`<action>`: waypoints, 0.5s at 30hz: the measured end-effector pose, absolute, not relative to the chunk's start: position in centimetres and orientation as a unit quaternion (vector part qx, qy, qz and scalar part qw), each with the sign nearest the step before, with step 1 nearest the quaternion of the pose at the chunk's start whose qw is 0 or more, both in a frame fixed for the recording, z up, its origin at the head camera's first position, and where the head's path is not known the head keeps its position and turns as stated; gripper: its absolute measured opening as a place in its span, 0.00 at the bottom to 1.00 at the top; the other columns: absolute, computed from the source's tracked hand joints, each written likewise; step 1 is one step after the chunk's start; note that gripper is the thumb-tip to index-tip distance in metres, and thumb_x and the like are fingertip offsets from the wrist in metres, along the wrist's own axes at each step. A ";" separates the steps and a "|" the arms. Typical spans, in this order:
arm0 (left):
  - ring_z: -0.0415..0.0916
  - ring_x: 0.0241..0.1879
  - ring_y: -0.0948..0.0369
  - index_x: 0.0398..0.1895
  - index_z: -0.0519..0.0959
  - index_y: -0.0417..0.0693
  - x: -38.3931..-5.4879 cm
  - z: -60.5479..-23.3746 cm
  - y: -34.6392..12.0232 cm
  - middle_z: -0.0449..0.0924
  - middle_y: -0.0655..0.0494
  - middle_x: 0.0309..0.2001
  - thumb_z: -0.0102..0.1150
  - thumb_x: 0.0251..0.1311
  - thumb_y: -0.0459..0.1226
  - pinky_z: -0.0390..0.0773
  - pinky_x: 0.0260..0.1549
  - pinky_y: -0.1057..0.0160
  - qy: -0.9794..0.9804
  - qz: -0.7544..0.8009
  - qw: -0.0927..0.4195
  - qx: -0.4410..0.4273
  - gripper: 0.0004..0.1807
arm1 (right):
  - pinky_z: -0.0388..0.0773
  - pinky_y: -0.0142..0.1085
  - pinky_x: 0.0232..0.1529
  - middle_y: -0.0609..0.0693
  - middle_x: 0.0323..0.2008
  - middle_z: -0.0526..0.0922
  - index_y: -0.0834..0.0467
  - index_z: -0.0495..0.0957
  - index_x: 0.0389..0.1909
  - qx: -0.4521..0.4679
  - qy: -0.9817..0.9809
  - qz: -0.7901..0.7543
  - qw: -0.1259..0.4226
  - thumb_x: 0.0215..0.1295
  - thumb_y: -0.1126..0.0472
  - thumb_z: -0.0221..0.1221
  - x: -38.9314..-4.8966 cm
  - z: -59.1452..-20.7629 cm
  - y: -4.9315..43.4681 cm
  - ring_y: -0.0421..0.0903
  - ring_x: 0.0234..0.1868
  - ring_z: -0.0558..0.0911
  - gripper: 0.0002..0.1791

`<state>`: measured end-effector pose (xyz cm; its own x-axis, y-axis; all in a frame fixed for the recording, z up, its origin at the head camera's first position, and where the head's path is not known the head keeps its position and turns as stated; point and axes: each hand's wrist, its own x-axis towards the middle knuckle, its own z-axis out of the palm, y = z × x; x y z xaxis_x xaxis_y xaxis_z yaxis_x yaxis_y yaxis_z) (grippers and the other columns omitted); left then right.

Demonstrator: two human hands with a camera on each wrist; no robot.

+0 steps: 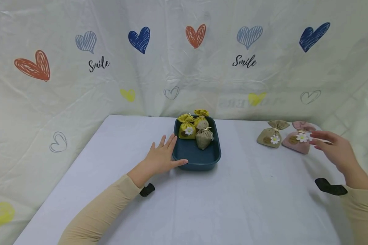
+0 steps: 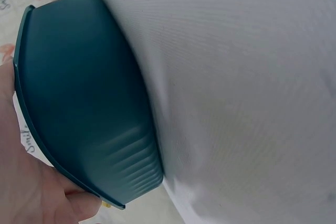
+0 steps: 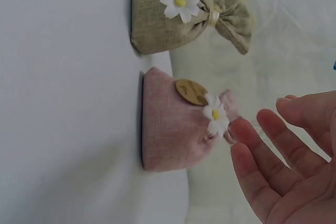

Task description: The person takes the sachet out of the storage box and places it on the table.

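Observation:
A dark teal tray (image 1: 196, 157) stands at the table's middle back, holding two yellow pouches and a khaki pouch (image 1: 203, 139). My left hand (image 1: 161, 158) rests on its near left corner, fingers spread along the rim; the left wrist view shows the tray's outer wall (image 2: 84, 87) beside the palm. To the right, a pink drawstring pouch (image 1: 296, 144) with a white flower sits upright on the table. My right hand (image 1: 337, 149) is beside its gathered neck, fingers loosely bent and nothing gripped. In the right wrist view the fingertips overlap the edge of the pouch's top (image 3: 227, 100).
Another khaki pouch (image 1: 269, 137) with a white flower stands just left of the pink one. A white cloth (image 1: 248, 204) covers the table. Behind it hangs a pale curtain (image 1: 214, 78) printed with hearts and lettering.

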<state>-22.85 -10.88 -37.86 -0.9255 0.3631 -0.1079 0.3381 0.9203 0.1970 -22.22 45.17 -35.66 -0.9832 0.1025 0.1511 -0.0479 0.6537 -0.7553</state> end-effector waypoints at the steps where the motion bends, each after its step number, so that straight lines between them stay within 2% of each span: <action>1: 0.33 0.81 0.46 0.85 0.40 0.48 -22.9 -37.9 -10.9 0.35 0.54 0.83 0.47 0.63 0.74 0.44 0.72 0.32 0.977 0.088 0.071 0.180 0.60 | 0.70 0.15 0.33 0.13 0.37 0.72 0.59 0.73 0.60 -0.013 -0.904 0.417 0.090 0.79 0.61 0.53 -22.2 -35.5 44.9 0.14 0.35 0.75 0.14; 3: 0.32 0.81 0.46 0.85 0.40 0.48 -22.9 -38.0 -10.9 0.35 0.54 0.84 0.47 0.63 0.74 0.43 0.72 0.32 0.977 0.088 0.072 0.180 0.60 | 0.69 0.15 0.33 0.14 0.37 0.72 0.53 0.75 0.58 -0.009 -0.906 0.414 0.092 0.79 0.58 0.54 -22.2 -35.2 44.4 0.14 0.36 0.75 0.12; 6: 0.32 0.81 0.46 0.84 0.39 0.49 -23.0 -38.1 -10.9 0.35 0.54 0.83 0.47 0.62 0.75 0.43 0.72 0.32 0.977 0.088 0.073 0.179 0.60 | 0.68 0.15 0.33 0.15 0.39 0.72 0.54 0.75 0.60 -0.002 -0.909 0.405 0.095 0.79 0.55 0.54 -22.3 -34.8 43.5 0.13 0.37 0.73 0.14; 8: 0.32 0.81 0.46 0.84 0.40 0.49 -23.1 -38.1 -10.9 0.35 0.54 0.83 0.46 0.62 0.75 0.44 0.72 0.32 0.977 0.087 0.071 0.180 0.60 | 0.69 0.15 0.33 0.16 0.39 0.72 0.57 0.75 0.62 0.003 -0.907 0.408 0.099 0.79 0.56 0.54 -22.3 -34.6 43.0 0.13 0.38 0.73 0.16; 12: 0.32 0.81 0.46 0.84 0.39 0.49 -23.2 -38.2 -10.9 0.34 0.55 0.83 0.46 0.62 0.75 0.44 0.72 0.32 0.977 0.086 0.071 0.181 0.61 | 0.71 0.15 0.34 0.18 0.40 0.74 0.47 0.77 0.57 0.009 -0.895 0.433 0.109 0.79 0.57 0.54 -22.4 -34.3 42.1 0.14 0.38 0.74 0.11; 15: 0.32 0.81 0.46 0.84 0.39 0.49 -23.3 -38.3 -10.9 0.34 0.54 0.83 0.46 0.62 0.75 0.44 0.72 0.32 0.977 0.087 0.071 0.180 0.61 | 0.72 0.15 0.35 0.19 0.40 0.76 0.48 0.78 0.56 0.016 -0.884 0.452 0.120 0.79 0.59 0.55 -22.5 -34.4 41.3 0.17 0.39 0.76 0.11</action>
<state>-23.26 -10.93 -38.26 -0.9248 0.3647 -0.1082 0.3400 0.9199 0.1953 -22.51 41.32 -34.36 -0.9706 0.0802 0.2271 -0.1373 0.5904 -0.7954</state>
